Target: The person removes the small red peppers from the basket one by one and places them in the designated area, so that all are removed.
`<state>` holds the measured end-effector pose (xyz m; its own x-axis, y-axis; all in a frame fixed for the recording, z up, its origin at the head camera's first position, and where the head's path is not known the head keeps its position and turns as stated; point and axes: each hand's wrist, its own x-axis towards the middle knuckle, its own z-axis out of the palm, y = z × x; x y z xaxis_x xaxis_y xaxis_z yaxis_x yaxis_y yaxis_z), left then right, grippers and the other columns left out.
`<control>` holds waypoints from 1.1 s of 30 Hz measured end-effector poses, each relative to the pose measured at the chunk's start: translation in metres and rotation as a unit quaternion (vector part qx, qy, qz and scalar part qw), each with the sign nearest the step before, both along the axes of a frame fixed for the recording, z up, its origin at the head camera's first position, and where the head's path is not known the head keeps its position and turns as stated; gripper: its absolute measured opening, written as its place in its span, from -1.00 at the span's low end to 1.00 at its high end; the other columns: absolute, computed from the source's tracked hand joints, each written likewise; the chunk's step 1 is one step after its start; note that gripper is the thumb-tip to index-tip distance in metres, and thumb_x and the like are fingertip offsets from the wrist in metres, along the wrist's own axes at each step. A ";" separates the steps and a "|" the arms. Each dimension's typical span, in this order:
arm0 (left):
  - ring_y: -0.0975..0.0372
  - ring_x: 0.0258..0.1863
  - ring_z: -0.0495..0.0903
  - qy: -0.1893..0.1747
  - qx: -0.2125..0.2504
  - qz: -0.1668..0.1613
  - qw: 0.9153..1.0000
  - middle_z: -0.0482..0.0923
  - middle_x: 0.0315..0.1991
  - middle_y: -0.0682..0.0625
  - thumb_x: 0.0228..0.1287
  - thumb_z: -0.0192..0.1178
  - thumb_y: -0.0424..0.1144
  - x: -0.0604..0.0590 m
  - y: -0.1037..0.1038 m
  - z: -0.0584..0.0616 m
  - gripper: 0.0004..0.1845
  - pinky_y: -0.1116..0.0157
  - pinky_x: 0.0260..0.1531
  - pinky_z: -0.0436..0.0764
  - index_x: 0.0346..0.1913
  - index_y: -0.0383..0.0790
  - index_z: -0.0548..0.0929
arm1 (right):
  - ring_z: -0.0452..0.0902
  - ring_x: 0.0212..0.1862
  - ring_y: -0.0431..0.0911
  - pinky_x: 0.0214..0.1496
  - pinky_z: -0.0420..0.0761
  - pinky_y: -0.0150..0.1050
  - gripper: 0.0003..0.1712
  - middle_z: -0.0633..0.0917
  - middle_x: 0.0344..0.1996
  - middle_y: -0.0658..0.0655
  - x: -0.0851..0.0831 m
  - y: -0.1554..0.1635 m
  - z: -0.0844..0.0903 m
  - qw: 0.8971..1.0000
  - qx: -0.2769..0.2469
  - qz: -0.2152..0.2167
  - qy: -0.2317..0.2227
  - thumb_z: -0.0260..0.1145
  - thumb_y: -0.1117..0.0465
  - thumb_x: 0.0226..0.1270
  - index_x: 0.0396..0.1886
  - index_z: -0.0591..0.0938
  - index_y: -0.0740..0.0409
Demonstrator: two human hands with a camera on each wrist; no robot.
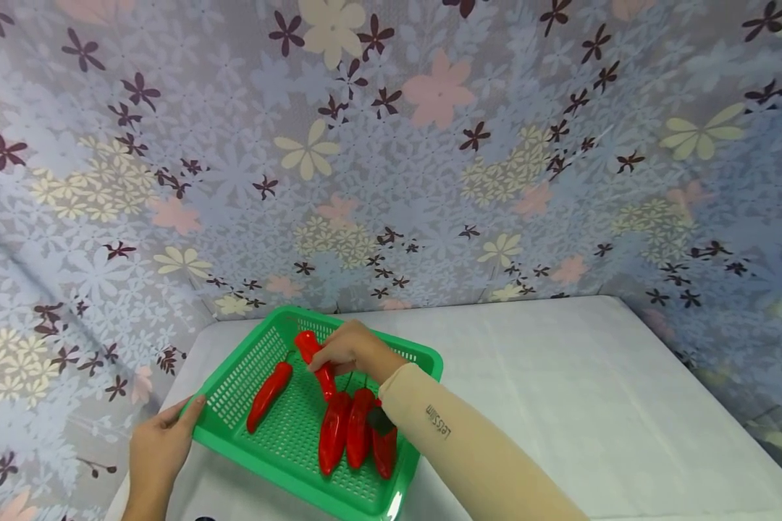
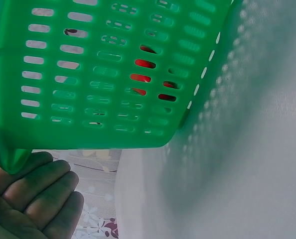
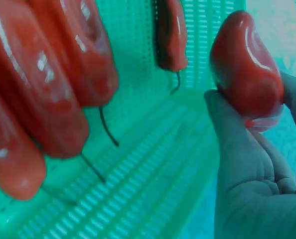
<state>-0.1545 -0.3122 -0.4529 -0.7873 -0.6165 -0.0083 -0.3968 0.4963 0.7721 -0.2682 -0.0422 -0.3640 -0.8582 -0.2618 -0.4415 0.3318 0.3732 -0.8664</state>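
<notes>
Above the floor of a green slotted plastic basket (image 1: 261, 463), my right hand (image 1: 357, 351) holds a glossy red pepper (image 1: 308, 347) between thumb and fingers. The same pepper (image 3: 245, 69) appears close up in the right wrist view, clear of the others. Three red peppers (image 1: 334, 438) with thin dark stems lie side by side toward the basket's right, partly covered by my right forearm. A single red pepper (image 1: 269, 396) lies along the left side. My left hand (image 1: 159, 449) grips the basket's left corner, thumb on the rim, with its fingers (image 2: 41, 194) curled beneath it.
The basket sits on a white-covered table (image 1: 560, 405) that extends to the right. Floral fabric (image 1: 391, 181) hangs behind and along both sides. A small dark object (image 1: 205, 518) shows at the bottom edge of the head view.
</notes>
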 end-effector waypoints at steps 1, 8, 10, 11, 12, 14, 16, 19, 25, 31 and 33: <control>-0.26 0.05 0.55 0.002 -0.001 -0.001 1.000 0.58 0.05 -0.42 0.41 0.13 0.26 0.000 0.000 0.000 -0.26 -0.15 -0.12 0.44 0.18 -0.44 0.60 | 0.75 -0.34 -0.02 -0.23 0.71 -0.16 -0.49 0.71 -0.31 0.18 -0.001 0.004 0.001 1.000 -0.005 -0.003 -0.002 0.61 0.44 0.00 0.01 0.70 0.35; -0.23 0.03 0.56 0.005 -0.007 -0.001 1.000 0.59 0.05 -0.42 0.42 0.13 0.24 0.001 0.002 -0.002 -0.28 -0.12 -0.15 0.45 0.17 -0.43 0.61 | 0.74 -0.28 -0.03 -0.11 0.70 -0.13 -0.46 0.70 -0.23 0.18 -0.008 0.030 0.008 1.000 -0.012 0.019 0.008 0.61 0.42 -0.01 0.05 0.70 0.34; -0.22 0.02 0.56 0.005 -0.006 -0.001 1.000 0.59 0.04 -0.42 0.41 0.13 0.25 0.001 0.002 -0.001 -0.27 -0.12 -0.16 0.45 0.17 -0.43 0.61 | 0.75 -0.25 0.00 -0.11 0.70 -0.13 -0.43 0.70 -0.19 0.21 -0.011 0.037 0.010 1.000 -0.023 0.020 0.006 0.60 0.44 0.00 0.08 0.68 0.37; -0.21 0.00 0.57 0.005 -0.007 -0.002 1.000 0.60 0.03 -0.41 0.41 0.13 0.25 0.001 0.002 -0.001 -0.27 -0.09 -0.18 0.47 0.17 -0.42 0.62 | 0.75 -0.24 0.01 -0.11 0.70 -0.12 -0.42 0.70 -0.18 0.22 -0.013 0.040 0.010 0.999 -0.030 0.020 0.003 0.60 0.45 0.00 0.10 0.66 0.39; -0.20 -0.03 0.58 0.007 -0.008 -0.002 1.000 0.62 0.02 -0.41 0.41 0.13 0.26 0.001 0.002 0.000 -0.27 -0.07 -0.22 0.48 0.17 -0.42 0.62 | 0.75 -0.23 0.01 -0.11 0.70 -0.12 -0.41 0.70 -0.17 0.22 -0.014 0.043 0.011 0.999 -0.031 0.020 0.003 0.60 0.45 0.00 0.11 0.66 0.39; -0.15 -0.11 0.60 0.006 -0.009 0.000 1.000 0.64 -0.02 -0.40 0.40 0.12 0.27 0.002 0.003 0.000 -0.26 0.03 -0.32 0.48 0.16 -0.43 0.63 | 0.75 -0.21 0.02 -0.10 0.70 -0.11 -0.39 0.72 -0.16 0.23 -0.017 0.050 0.013 0.999 -0.032 0.018 0.003 0.59 0.45 0.02 0.14 0.65 0.39; -0.11 -0.17 0.61 0.004 -0.009 0.002 1.000 0.66 -0.05 -0.40 0.39 0.12 0.29 0.002 0.003 0.001 -0.25 0.10 -0.38 0.46 0.16 -0.43 0.63 | 0.75 -0.19 0.01 -0.08 0.69 -0.10 -0.38 0.74 -0.16 0.23 -0.019 0.056 0.013 0.999 -0.025 0.018 0.005 0.58 0.45 0.02 0.15 0.64 0.38; -0.08 -0.24 0.60 -0.001 -0.006 0.003 1.000 0.66 -0.06 -0.41 0.39 0.13 0.29 0.003 0.003 0.001 -0.24 0.13 -0.41 0.44 0.16 -0.44 0.62 | 0.75 -0.17 0.01 -0.10 0.70 -0.11 -0.33 0.69 0.03 0.27 -0.021 0.067 0.015 1.000 -0.024 0.006 0.010 0.58 0.45 0.02 0.20 0.61 0.39; -0.11 -0.21 0.59 -0.006 -0.002 0.003 1.000 0.65 -0.03 -0.41 0.39 0.12 0.29 0.003 0.003 0.000 -0.23 0.08 -0.38 0.45 0.17 -0.44 0.61 | 0.73 -0.17 -0.01 -0.11 0.70 -0.11 -0.33 0.69 0.05 0.26 -0.027 0.094 0.019 1.000 -0.017 -0.019 0.013 0.58 0.42 0.01 0.20 0.63 0.33; -0.29 0.06 0.53 -0.006 0.020 0.005 1.000 0.54 0.09 -0.44 0.38 0.11 0.31 0.002 0.002 0.000 -0.20 -0.17 -0.12 0.47 0.20 -0.44 0.58 | 0.72 -0.15 0.01 -0.05 0.69 -0.12 -0.39 0.72 -0.08 0.29 -0.032 0.127 0.024 0.999 -0.020 -0.045 0.000 0.54 0.41 0.08 0.17 0.60 0.41; -0.32 0.13 0.49 -0.007 0.025 0.005 1.000 0.53 0.11 -0.44 0.37 0.11 0.32 0.001 0.002 0.000 -0.19 -0.23 -0.04 0.44 0.21 -0.44 0.57 | 0.72 -0.13 0.03 -0.04 0.68 -0.12 -0.38 0.70 -0.02 0.30 -0.033 0.140 0.024 0.999 -0.021 -0.049 0.000 0.53 0.39 0.11 0.20 0.58 0.42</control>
<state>-0.1533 -0.3106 -0.4532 -0.7810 -0.6224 -0.0515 -0.4130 0.4529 0.7902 -0.3014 0.0982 -0.3403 -0.8806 -0.1951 -0.4317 0.3646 0.3028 -0.8805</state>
